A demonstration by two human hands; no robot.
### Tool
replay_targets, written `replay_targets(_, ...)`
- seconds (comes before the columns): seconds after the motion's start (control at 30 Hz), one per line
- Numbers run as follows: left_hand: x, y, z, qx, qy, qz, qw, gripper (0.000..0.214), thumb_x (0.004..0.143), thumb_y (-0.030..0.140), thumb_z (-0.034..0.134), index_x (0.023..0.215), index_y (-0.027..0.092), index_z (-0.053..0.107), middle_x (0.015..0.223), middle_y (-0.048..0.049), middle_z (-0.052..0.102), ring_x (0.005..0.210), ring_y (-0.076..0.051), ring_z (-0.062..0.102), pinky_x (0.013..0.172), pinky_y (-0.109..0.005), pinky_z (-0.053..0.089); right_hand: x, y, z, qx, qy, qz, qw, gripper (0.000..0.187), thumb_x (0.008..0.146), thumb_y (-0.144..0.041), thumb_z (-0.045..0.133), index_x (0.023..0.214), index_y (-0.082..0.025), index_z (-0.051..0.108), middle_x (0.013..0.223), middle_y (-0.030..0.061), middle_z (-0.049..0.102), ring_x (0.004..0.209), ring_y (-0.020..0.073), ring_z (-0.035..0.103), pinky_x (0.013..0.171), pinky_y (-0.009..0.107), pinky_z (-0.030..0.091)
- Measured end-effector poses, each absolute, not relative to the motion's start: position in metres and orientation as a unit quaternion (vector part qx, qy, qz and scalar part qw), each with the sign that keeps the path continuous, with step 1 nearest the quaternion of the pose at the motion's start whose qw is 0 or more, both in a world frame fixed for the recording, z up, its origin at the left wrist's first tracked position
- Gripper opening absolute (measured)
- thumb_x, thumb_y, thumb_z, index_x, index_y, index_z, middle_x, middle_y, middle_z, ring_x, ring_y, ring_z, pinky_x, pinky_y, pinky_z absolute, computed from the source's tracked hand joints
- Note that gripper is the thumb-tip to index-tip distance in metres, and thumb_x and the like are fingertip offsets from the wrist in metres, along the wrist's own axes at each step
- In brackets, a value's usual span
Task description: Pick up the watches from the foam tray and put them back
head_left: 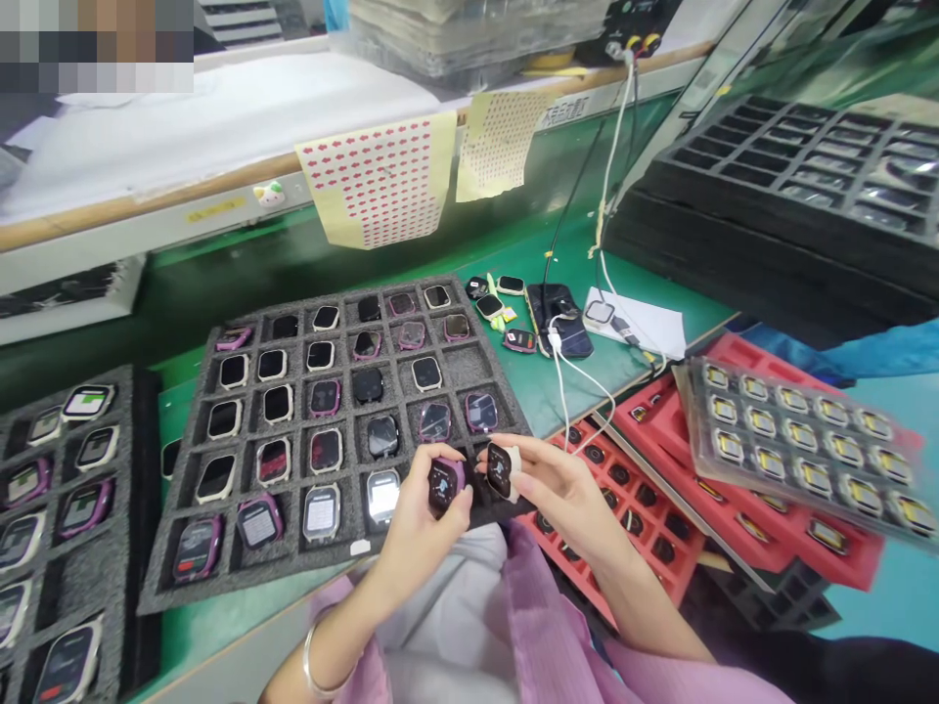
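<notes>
— What is held in the hands?
— A purple watch [444,484] is gripped in the left hand [418,536], with the fingers closed round its case and the dark face turned upward. A cream watch [503,470] is pinched between thumb and fingers of the right hand [566,497]. Each hand is clamped on its own watch, and the two watches are held side by side, just apart, at the lower centre of the frame.
— Where is that against the tray?
— The watches are held over the near right corner of a dark foam tray [242,585], which is set on the green counter [514,391]. Most of its compartments are filled with watches, screens up, cream and purple cases mixed.
— What is seen around it?
— A second foam tray [84,577], also filled, is cut off at the lower left. Red trays [836,567] are stacked at the lower right, and a clear tray [799,469] of small parts is tilted across them. A dark phone [561,318] is seen right of centre, with a white cable [587,376] plugged into it. Two sticker sheets [381,181] are hung at the upper centre. A silver bangle [315,665] is worn on the left wrist
</notes>
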State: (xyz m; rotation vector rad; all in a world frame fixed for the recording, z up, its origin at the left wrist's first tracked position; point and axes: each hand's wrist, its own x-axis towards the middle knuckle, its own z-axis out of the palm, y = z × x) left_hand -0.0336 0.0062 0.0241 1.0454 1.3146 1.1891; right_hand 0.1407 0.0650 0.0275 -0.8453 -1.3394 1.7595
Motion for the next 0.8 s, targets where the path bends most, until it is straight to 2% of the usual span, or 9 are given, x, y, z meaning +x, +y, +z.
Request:
replay_targets(0.23,-0.0317,0.0059,0.0204,0.442,0.533,0.504,0.516,0.027,0.081,0.016,0.057,0.107,0.022,0.049,0.094,-0.0013,0.054,0.084,-0.017,0.053,0.076,-0.027,0.043,0.1406,0.063,0.0292,-0.338,-0.517,0.689,0.378,0.032,0.084,-0.022,0.068,0.116,-0.026,0.067,0.106,0.0058,0.072,0.101,0.0193,0.067,0.09,0.029,0.052)
replay_targets(0.47,-0.035,0.006,0.0211,0.494,0.54,0.478,0.485,0.022,0.08,0.009,0.053,0.098,0.021,0.048,0.088,-0.0004,0.053,0.086,-0.017,0.052,0.081,-0.029,0.041,0.1406,0.0623,0.0304,-0.358,-0.526,0.684,0.358,0.03,0.083,-0.023,0.07,0.113,-0.024,0.069,0.101,0.0056,0.072,0.093,0.019,0.069,0.081,0.027,0.055)
replay_targets(0.63,-0.0338,0.0043,0.0212,0.473,0.529,0.479,0.517,0.023,0.085,0.012,0.051,0.105,0.023,0.047,0.092,-0.0008,0.051,0.085,-0.016,0.051,0.077,-0.028,0.041,0.1386,0.0623,0.0334,-0.33,-0.522,0.702,0.355,0.033,0.082,-0.021,0.07,0.114,-0.026,0.068,0.103,0.0051,0.072,0.098,0.0185,0.067,0.085,0.026,0.054)
replay_targets(0.8,-0.0324,0.0056,0.023,0.461,0.535,0.487,0.514,0.022,0.084,0.013,0.052,0.104,0.022,0.047,0.092,-0.0009,0.051,0.084,-0.016,0.051,0.075,-0.027,0.041,0.1383,0.0623,0.0343,-0.328,-0.519,0.701,0.362,0.032,0.081,-0.021,0.072,0.113,-0.027,0.069,0.103,0.0052,0.07,0.099,0.0185,0.066,0.089,0.028,0.052)
